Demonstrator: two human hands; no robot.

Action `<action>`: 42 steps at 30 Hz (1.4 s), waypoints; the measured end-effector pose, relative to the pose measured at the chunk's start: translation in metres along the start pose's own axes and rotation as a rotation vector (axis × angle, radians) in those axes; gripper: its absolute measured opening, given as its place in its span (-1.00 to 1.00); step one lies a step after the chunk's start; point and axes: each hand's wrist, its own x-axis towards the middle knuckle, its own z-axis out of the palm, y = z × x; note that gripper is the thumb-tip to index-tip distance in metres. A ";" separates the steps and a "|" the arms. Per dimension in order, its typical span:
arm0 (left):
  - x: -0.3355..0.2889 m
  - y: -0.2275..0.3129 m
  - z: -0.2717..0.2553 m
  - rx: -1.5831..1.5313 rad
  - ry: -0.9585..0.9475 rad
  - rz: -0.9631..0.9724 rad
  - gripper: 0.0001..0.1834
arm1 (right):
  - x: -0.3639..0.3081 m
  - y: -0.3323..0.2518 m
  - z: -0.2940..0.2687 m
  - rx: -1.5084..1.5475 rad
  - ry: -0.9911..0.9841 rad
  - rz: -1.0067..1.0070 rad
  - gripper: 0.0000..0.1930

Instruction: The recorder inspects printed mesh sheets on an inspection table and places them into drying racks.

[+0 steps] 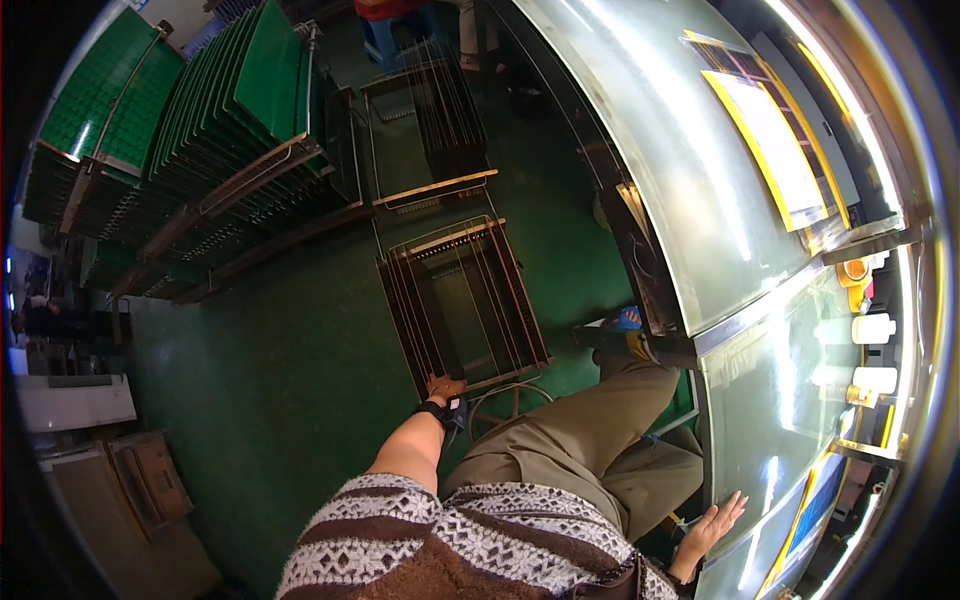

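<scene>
Left hand [446, 386] touches rack [404, 312], right hand [714, 522] tabletop [745, 400]; yellow-edged sheet [768, 150] unreadable.

Dull-finished metal rack [405, 310], smooth glossy bench top [740, 390] mirroring light, stacked panels [230, 90] with a plastic-like sheen, smooth painted-looking floor [270, 350], the person's fuzzy knitted sweater [370, 530] and matt cloth trousers [550, 440], smooth plastic-looking bottles [873, 329]

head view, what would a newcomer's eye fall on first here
Probably the bright green panels standing in close rows at the upper left, then the long glossy bench curving down the right side. Near the middle, a wire rack stands on the green floor, with the left hand at its near left corner.
</scene>
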 end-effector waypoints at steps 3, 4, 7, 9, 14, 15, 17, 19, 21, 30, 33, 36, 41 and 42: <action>0.002 -0.002 -0.001 0.041 -0.013 0.018 -0.23 | 0.001 -0.002 -0.002 0.014 -0.003 0.001 -0.50; 0.001 -0.001 -0.003 0.056 -0.032 0.029 -0.25 | 0.001 -0.002 -0.002 0.012 -0.004 0.001 -0.50; -0.012 0.011 -0.011 0.090 -0.060 0.069 -0.28 | 0.001 -0.002 -0.002 0.017 -0.007 0.002 -0.50; -0.030 0.029 -0.022 0.111 -0.075 0.103 -0.30 | 0.000 -0.002 -0.002 0.002 -0.004 0.006 -0.50; -0.055 0.044 -0.035 0.101 -0.120 0.141 -0.30 | 0.000 -0.004 -0.002 0.016 -0.007 0.007 -0.49; -0.053 0.042 -0.035 0.100 -0.119 0.140 -0.30 | 0.000 -0.005 -0.002 0.002 -0.006 0.005 -0.51; -0.047 0.040 -0.032 0.145 -0.138 0.171 -0.25 | 0.000 -0.005 -0.002 -0.013 -0.005 0.005 -0.52; -0.040 0.041 -0.026 0.136 -0.127 0.163 -0.22 | 0.000 -0.002 0.000 -0.008 0.006 -0.006 -0.51; -0.033 0.036 -0.018 0.126 -0.114 0.154 -0.20 | 0.000 0.000 0.001 -0.012 0.007 -0.003 -0.51; 0.004 0.007 -0.001 0.403 -0.061 0.262 -0.54 | 0.002 0.000 0.002 0.014 0.007 -0.010 -0.49; -0.004 0.020 -0.012 0.397 -0.133 0.205 -0.51 | 0.000 0.004 0.004 0.011 0.023 -0.012 -0.49; -0.062 0.053 -0.038 0.162 -0.084 0.305 -0.38 | -0.004 0.002 0.005 -0.023 0.036 0.002 -0.50; -0.060 0.052 -0.035 -0.017 -0.040 0.204 -0.46 | -0.003 0.000 0.006 -0.028 0.071 0.010 -0.52; -0.060 0.050 -0.032 0.191 0.038 0.521 -0.47 | -0.002 0.000 0.009 -0.037 0.075 0.006 -0.52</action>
